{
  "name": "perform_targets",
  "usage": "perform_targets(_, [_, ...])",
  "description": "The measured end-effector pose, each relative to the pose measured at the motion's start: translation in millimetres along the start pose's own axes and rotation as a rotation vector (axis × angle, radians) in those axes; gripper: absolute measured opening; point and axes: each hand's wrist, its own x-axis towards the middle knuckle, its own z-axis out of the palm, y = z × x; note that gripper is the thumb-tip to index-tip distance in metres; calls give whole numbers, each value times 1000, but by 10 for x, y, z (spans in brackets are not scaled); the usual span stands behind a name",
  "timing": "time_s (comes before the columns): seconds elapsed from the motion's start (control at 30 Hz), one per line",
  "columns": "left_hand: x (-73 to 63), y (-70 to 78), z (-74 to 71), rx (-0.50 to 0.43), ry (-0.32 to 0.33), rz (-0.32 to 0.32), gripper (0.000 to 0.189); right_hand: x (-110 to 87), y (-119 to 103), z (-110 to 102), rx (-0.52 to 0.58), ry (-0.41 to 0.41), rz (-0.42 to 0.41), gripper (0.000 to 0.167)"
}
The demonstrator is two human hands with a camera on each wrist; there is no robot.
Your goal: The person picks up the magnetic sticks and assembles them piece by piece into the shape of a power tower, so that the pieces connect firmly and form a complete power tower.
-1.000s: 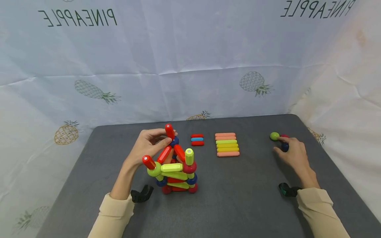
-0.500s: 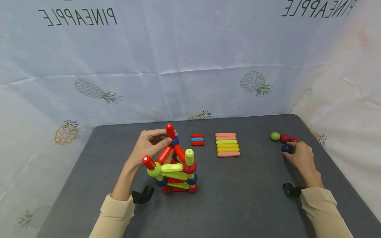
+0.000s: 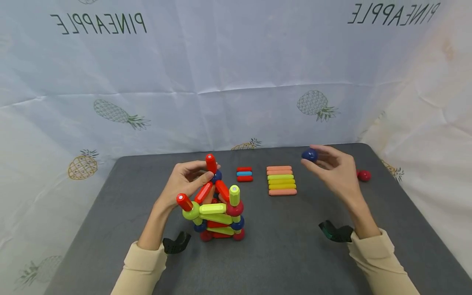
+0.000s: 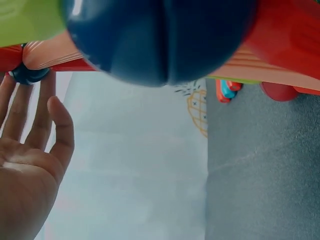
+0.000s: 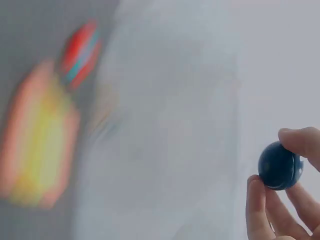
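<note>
A structure of coloured rods and balls (image 3: 213,208) stands upright on the table, left of centre. My left hand (image 3: 188,180) holds it at the back, thumb against a dark blue ball (image 3: 216,176) below an upright red rod (image 3: 210,163). From the left wrist, the fingers (image 4: 37,120) reach up to a blue ball (image 4: 30,75), and a nearer blue ball (image 4: 160,37) fills the top. Raised over the right side, my right hand (image 3: 337,170) pinches a loose dark blue ball (image 3: 309,155) between thumb and fingertips, seen also as a blue ball (image 5: 279,166) from the right wrist.
Short red and blue rods (image 3: 244,173) lie in a row behind the structure. Longer pink, green and yellow rods (image 3: 281,181) lie side by side at mid-table. Red balls (image 3: 364,175) sit at the right, partly behind my right hand. A pineapple-print cloth (image 3: 228,82) hangs behind the table.
My right hand has picked the dark blue ball up from beside the other balls and carried it up and left. My left hand stays at the structure.
</note>
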Motion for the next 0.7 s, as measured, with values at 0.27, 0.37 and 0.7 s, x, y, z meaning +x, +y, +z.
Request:
perform_targets(0.27, [-230, 5, -102, -33, 58, 93, 36, 153, -986, 656, 343, -214, -195, 46])
perform_targets(0.37, [-354, 22, -122, -123, 51, 211, 42, 192, -1172, 834, 371, -272, -218, 44])
perform_targets(0.7, [-745, 169, -48, 15, -55, 277, 59, 281, -1387, 1176, 345, -350, -270, 41])
